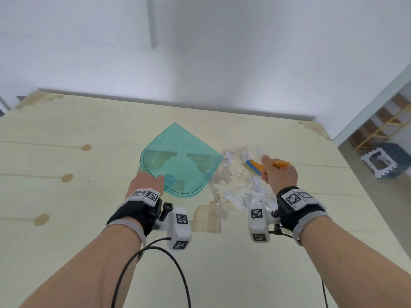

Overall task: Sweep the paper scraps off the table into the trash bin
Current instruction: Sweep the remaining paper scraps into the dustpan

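A translucent teal dustpan (181, 161) is tilted up over the pale wooden table (66, 196), its open edge facing right toward a heap of white paper scraps (239, 190). My left hand (144, 185) grips the dustpan at its near left corner. My right hand (279, 174) holds a small orange-handled brush (255, 166) whose blue and yellow bristles rest on the far side of the scraps. The trash bin is not in view.
The table runs to a white wall at the back. To the right, past the table's edge, the floor holds a grey and white step stool (382, 161) and a yellow-framed shelf (382, 125). Cables hang from my wrist trackers.
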`<state>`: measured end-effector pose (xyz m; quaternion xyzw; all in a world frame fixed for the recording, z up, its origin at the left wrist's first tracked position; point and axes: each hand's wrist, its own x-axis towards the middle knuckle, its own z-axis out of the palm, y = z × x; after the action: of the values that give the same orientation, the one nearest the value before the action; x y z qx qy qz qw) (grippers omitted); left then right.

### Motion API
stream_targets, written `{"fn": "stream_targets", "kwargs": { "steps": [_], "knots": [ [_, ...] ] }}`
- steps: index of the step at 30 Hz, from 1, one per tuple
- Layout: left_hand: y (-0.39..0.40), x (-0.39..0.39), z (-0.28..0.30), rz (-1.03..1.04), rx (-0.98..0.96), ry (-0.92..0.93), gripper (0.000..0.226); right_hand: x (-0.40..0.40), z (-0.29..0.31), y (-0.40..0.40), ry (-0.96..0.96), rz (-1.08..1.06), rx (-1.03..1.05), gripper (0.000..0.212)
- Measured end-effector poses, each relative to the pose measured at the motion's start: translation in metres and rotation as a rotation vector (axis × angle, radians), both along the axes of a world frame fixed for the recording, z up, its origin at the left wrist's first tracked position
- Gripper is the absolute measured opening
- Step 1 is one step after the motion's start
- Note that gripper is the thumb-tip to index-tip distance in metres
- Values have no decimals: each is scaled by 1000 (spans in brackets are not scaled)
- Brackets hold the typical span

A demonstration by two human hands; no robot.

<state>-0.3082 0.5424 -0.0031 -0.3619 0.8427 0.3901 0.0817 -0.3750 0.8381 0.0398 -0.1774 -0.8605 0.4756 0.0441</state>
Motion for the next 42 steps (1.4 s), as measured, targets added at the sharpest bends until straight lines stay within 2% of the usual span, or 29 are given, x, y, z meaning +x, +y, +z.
{"fn": "stream_targets", "kwargs": {
  "steps": [4,7,9,13,20,26,28,30,32,35,37,39,42],
  "knots": [
    [27,-37,-4,46,32,22,42,-35,-7,32,94,-63,4,30],
    [43,-62,-6,35,34,-7,35,-67,-11,46,60,-40,25,35],
    [51,-76,-7,32,-6,-12,32,-90,-17,53,40,6,38,30],
    [60,-96,-8,45,-109,18,42,-131,-32,59,11,81,53,20],
    [58,-119,-15,103,-103,23,43,-186,-56,56,-50,96,132,24],
    [50,-123,-18,133,-58,-15,50,-175,-70,35,-145,211,245,51],
    [49,-123,-18,138,-36,-17,55,-162,-73,27,-133,240,229,44],
    [49,-122,-18,141,-21,-10,56,-152,-75,23,-130,219,125,33],
    [47,-120,-17,142,-23,-8,54,-147,-72,20,-123,172,25,31],
    [43,-113,-15,138,-28,-14,49,-155,-57,13,-27,95,-8,33],
    [38,-108,-13,127,-34,-21,45,-167,-52,5,18,114,-19,25],
    [32,-104,-11,119,-57,-28,39,-179,-54,-2,-26,189,15,21],
    [22,-99,-9,110,-113,-44,35,-183,-62,-12,-156,284,70,28]
  ]
}}
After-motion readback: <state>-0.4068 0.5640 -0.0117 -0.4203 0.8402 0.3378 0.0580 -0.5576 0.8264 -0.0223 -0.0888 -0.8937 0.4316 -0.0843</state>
